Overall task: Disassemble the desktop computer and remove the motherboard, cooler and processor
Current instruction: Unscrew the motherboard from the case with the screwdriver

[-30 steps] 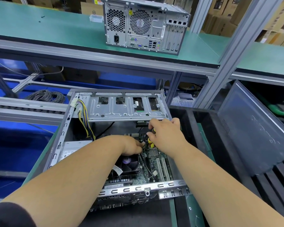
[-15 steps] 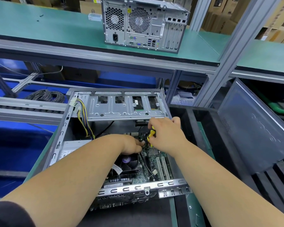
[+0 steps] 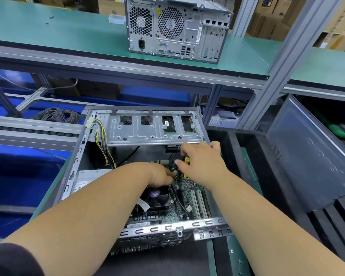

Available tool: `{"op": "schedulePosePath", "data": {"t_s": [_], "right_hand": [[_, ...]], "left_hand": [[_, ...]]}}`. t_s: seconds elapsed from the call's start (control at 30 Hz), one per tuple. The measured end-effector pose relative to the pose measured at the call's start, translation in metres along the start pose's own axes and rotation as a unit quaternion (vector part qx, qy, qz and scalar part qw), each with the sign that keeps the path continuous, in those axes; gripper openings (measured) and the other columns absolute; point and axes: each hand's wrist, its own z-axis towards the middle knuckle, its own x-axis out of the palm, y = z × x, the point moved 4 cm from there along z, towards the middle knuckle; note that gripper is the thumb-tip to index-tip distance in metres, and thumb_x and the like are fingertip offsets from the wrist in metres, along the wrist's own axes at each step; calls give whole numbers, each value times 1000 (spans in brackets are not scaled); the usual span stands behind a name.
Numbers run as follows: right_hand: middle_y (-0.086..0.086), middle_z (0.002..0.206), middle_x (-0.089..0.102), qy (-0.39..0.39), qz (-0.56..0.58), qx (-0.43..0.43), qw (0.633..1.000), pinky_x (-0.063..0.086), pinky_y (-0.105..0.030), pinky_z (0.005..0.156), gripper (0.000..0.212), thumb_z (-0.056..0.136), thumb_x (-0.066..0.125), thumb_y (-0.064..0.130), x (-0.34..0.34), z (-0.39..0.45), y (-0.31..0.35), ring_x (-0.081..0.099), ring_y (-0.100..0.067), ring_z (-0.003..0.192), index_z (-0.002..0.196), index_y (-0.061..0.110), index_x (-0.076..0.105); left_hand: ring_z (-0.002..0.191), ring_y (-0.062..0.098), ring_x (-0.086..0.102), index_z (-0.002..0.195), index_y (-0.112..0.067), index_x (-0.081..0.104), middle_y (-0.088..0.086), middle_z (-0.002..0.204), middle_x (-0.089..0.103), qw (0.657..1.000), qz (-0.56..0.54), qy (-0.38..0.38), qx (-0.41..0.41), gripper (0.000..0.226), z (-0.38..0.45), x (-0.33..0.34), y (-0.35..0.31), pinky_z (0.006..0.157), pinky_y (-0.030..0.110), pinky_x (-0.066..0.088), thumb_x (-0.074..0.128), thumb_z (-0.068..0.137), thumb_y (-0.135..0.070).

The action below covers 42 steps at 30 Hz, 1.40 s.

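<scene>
An open desktop case [image 3: 167,229] lies on its side in front of me. Inside are the green motherboard [image 3: 187,198], the black cooler fan [image 3: 157,196] and the metal drive cage [image 3: 147,130]. My left hand [image 3: 159,175] reaches in just above the fan, its fingers curled down to the board beside black cables; what they hold is hidden. My right hand [image 3: 201,164] grips a yellow-handled tool [image 3: 187,160] over the board's far edge, close to the left fingertips. The processor is hidden.
A power supply [image 3: 88,180] with yellow and black wires [image 3: 104,140] fills the case's left side. A second computer [image 3: 175,30] stands on the green shelf above. A grey side panel [image 3: 307,156] leans in the black bin at right. Coiled cables [image 3: 56,115] lie far left.
My right hand has risen slightly with the tool, and its thumb now points left. My left hand stays in the same spot above the fan.
</scene>
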Motion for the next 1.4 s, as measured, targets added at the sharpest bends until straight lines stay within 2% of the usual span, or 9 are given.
{"op": "schedulePosePath", "data": {"t_s": [0.1, 0.2, 0.4, 0.6, 0.73, 0.83, 0.97, 1.13, 1.4], "right_hand": [[10, 70, 52, -5, 1, -2, 1000, 24, -39, 86, 19, 95, 45, 48, 2, 1, -1, 48, -19, 85, 92, 30, 50], [13, 82, 51, 3, 20, -4, 1000, 20, -37, 83, 21, 83, 56, 32, 1, -1, -2, 47, -18, 90, 103, 31, 49], [9, 72, 54, 6, -6, 8, 1000, 23, -41, 87, 30, 93, 40, 56, 2, 1, -1, 49, -21, 84, 97, 27, 45], [11, 82, 53, 12, 25, -12, 1000, 23, -39, 86, 18, 82, 53, 34, 1, 0, -1, 47, -20, 90, 97, 30, 45], [10, 69, 48, -2, -5, -12, 1000, 24, -40, 87, 23, 88, 51, 49, 2, -1, 0, 47, -20, 83, 94, 27, 44], [11, 65, 40, 4, 4, -10, 1000, 24, -38, 87, 17, 92, 54, 40, 3, 0, -2, 45, -21, 83, 98, 27, 46], [10, 81, 55, 20, 18, -13, 1000, 23, -38, 83, 18, 74, 55, 28, 0, 0, -2, 44, -19, 88, 91, 31, 47], [9, 67, 51, 6, -5, 1, 1000, 23, -40, 90, 26, 93, 45, 55, 4, 1, -3, 48, -19, 82, 91, 29, 47], [10, 76, 52, -10, 19, 2, 1000, 21, -38, 82, 13, 81, 53, 38, 1, 0, -2, 46, -18, 84, 89, 29, 48]], "left_hand": [[141, 24, 31, 151, -40, 26, 3, 159, 28, 1000, 7, 2, 1, 53, 0, 0, -1, 111, 37, 26, 35, 99, -40], [143, 23, 29, 151, -39, 25, 2, 160, 25, 1000, 8, 2, 6, 52, -2, -1, -3, 112, 34, 24, 35, 100, -39], [141, 24, 31, 150, -40, 28, 1, 159, 27, 1000, 12, -1, 3, 52, -2, -1, -1, 111, 37, 26, 35, 99, -41], [143, 23, 28, 150, -42, 27, 0, 159, 25, 1000, 4, 2, 5, 51, -2, -1, -2, 113, 37, 23, 36, 99, -40], [142, 23, 31, 150, -42, 27, 0, 159, 27, 1000, 6, 2, 7, 52, -2, -2, -2, 110, 35, 26, 36, 99, -40], [141, 23, 32, 149, -42, 29, 0, 158, 28, 1000, 1, 0, 6, 52, 0, -1, -1, 111, 35, 26, 37, 98, -40], [139, 22, 35, 149, -42, 31, -2, 158, 30, 1000, -3, -2, 7, 52, 3, 0, 1, 110, 35, 27, 38, 98, -40], [141, 23, 31, 149, -42, 29, 0, 158, 29, 1000, 8, 0, 8, 52, 5, 0, 2, 112, 37, 25, 37, 98, -41], [142, 24, 29, 149, -41, 29, 2, 159, 27, 1000, 11, 0, 9, 51, 5, 0, 0, 114, 37, 23, 36, 99, -39]]}}
